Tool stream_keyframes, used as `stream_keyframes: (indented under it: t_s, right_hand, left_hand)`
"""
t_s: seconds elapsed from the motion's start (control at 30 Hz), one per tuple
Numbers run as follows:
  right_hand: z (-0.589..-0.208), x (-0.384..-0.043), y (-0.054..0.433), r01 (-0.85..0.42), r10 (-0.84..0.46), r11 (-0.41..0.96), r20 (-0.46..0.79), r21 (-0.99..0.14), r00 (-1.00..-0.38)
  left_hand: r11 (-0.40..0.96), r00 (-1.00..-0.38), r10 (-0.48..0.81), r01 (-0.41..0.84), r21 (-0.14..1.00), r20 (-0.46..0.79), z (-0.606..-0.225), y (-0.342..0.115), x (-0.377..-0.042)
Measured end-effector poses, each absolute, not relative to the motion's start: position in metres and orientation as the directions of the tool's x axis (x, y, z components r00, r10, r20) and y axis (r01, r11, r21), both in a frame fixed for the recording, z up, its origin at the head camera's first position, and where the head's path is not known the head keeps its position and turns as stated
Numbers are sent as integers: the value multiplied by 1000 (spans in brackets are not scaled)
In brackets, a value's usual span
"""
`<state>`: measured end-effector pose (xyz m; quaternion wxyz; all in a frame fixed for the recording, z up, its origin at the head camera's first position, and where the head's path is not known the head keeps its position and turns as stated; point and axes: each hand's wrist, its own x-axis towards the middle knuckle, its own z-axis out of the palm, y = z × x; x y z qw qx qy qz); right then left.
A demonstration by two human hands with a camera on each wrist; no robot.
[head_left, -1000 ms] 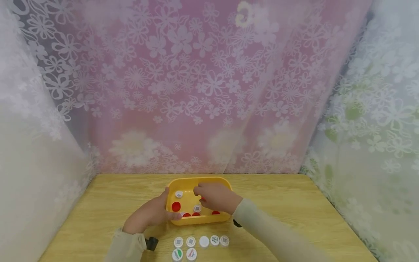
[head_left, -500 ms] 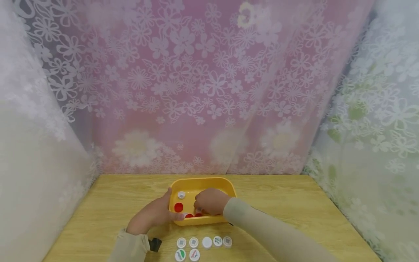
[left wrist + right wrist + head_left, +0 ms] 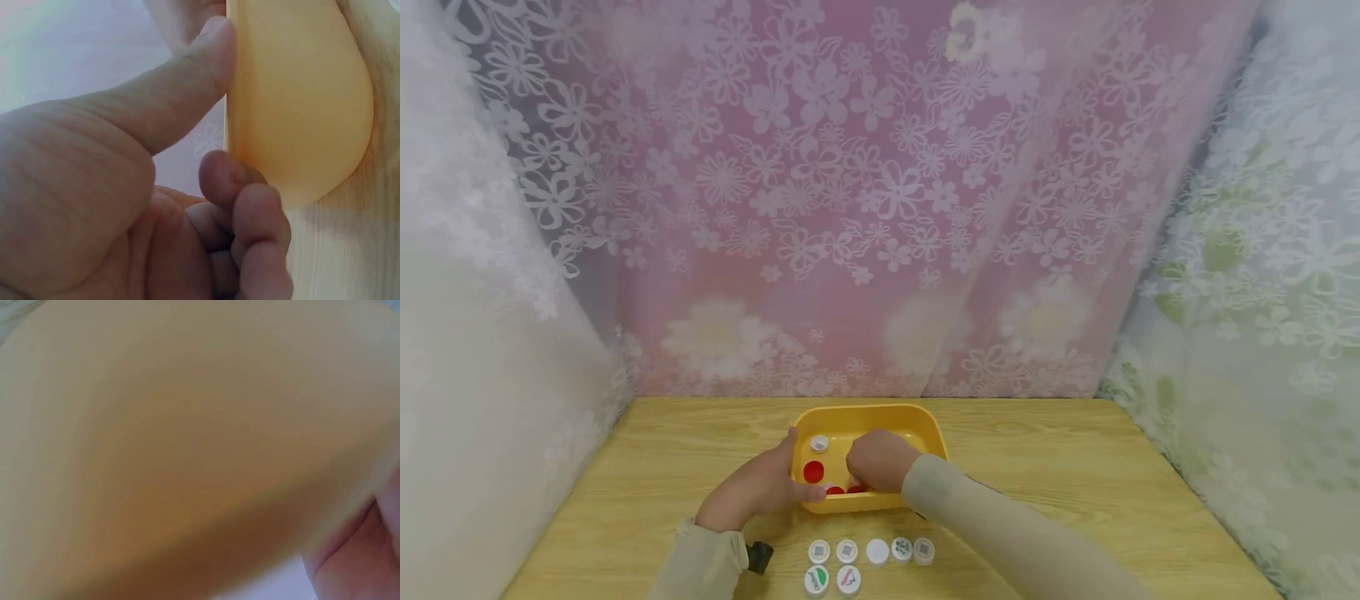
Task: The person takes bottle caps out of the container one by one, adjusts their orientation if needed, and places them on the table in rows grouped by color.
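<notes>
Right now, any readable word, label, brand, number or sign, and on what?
Nothing legible to quote. Too small to read:
cap with green logo
cap with red mark
cap with green print
three caps with grey squares
white cap in the yellow tray
Blank-looking: plain white cap

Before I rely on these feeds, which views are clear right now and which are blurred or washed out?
Head: fairly even light, the white caps distinct, small printing hard to read; left wrist: left hand reasonably sharp, background at upper left washed out; right wrist: worst, yellow tray badly blurred across most of the picture, right hand only partly in frame.
</notes>
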<state>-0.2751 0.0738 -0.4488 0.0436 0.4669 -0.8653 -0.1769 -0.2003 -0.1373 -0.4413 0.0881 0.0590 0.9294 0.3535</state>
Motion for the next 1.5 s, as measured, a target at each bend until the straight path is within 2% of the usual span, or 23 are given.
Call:
stream_keyframes:
  t_s: [0.17, 0.77, 1.37, 1.5]
  right_hand:
    - [-442, -270, 72, -776, -799, 535, -99, 334, -593]
    - [-446, -269, 69, -757, -782, 559, -88, 339, -617]
    - [-451, -272, 72, -778, -803, 548, -70, 307, -592]
    - [-452, -281, 70, -798, -813, 547, -68, 254, -579]
  left_hand:
    - [741, -973, 190, 56, 669, -129, -438, -137, -200]
    - [793, -985, 146, 61, 606, -92, -434, -133, -195]
    - [812, -986, 134, 50, 581, -102, -434, -130, -193]
    - [817, -985, 154, 84, 571, -76, -432, -133, -196]
